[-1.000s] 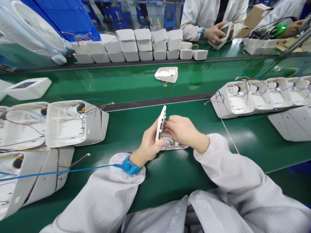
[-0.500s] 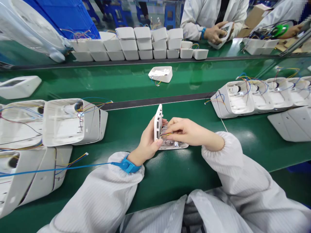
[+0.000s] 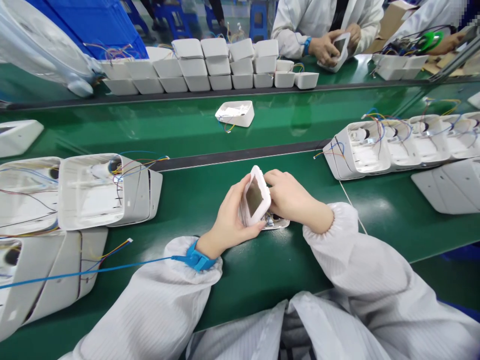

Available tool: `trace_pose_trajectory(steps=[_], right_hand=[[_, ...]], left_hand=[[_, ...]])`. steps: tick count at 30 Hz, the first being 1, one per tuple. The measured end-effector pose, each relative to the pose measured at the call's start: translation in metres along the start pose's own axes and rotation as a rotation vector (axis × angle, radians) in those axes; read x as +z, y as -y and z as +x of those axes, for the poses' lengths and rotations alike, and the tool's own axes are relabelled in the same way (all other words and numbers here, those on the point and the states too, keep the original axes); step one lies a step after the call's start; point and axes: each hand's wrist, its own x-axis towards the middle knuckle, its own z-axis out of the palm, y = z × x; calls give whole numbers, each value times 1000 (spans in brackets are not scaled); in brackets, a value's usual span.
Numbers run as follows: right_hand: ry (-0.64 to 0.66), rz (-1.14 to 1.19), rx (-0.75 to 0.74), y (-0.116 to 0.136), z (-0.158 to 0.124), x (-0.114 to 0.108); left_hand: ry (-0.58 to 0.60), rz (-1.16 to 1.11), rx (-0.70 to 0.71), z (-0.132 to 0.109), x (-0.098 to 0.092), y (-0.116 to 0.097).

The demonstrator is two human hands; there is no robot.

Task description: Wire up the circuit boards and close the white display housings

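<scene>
My left hand is closed round a white plastic cover with a dark rectangular window, holding it tilted up above the bench. Behind the raised cover, my right hand has its fingers curled inward; the cover hides their tips and whatever they grip. Below both hands lies an open white shell with small electronic parts inside, mostly covered by my hands and the cover. A blue wrist strap with a cord is round my left wrist.
White housings with loose wires stand at left and right. A small white housing lies on the green strip beyond a dark rail. Stacked white housings line the far side, where a co-worker's hands hold another unit.
My left hand has turned the cover so its window side faces me. My right hand, earlier pinching coloured wires in plain sight, now has its fingertips behind the cover. The far housing has shifted left in view.
</scene>
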Motion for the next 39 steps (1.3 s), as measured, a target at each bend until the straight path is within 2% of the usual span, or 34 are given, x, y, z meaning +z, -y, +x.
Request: trace_pose_trajectory(steps=[4,7,11,13,16,17,22,25,28,31,33,35,39], right_hand=[[45,78,157,5,0,5],[69,192,192,-1,1,1],[219,590,207,-31,1,-12],[153,853,295,-44,0,-15],[-130,1128,523,-45,4,-7],[-173,1195,559,-40,6,-2],[-113,1371,478,-13,16,20],[-133,1392,457,-11,13,23],[-73,1388,424,-17,10,21],[-15,1286,421,-30,26,22],[-81,1105,415,-41,53,26],[-175,876,372,-53,92,33],[-157,535,295,-71,179,50]], left_hand=[[77,243,75,5,-5,-6],[188,320,113,9,-12,-8],[367,423,132,13,-18,-7],[424,457,137,15,-20,-6],[460,443,127,17,-23,-5],[463,433,117,17,-24,-4],[487,421,70,17,-26,1],[487,426,70,14,-22,0],[450,449,37,11,-16,-4],[438,466,14,10,-12,-10],[441,474,5,10,-13,-13],[436,486,-5,11,-13,-14],[419,495,-11,10,-15,-15]])
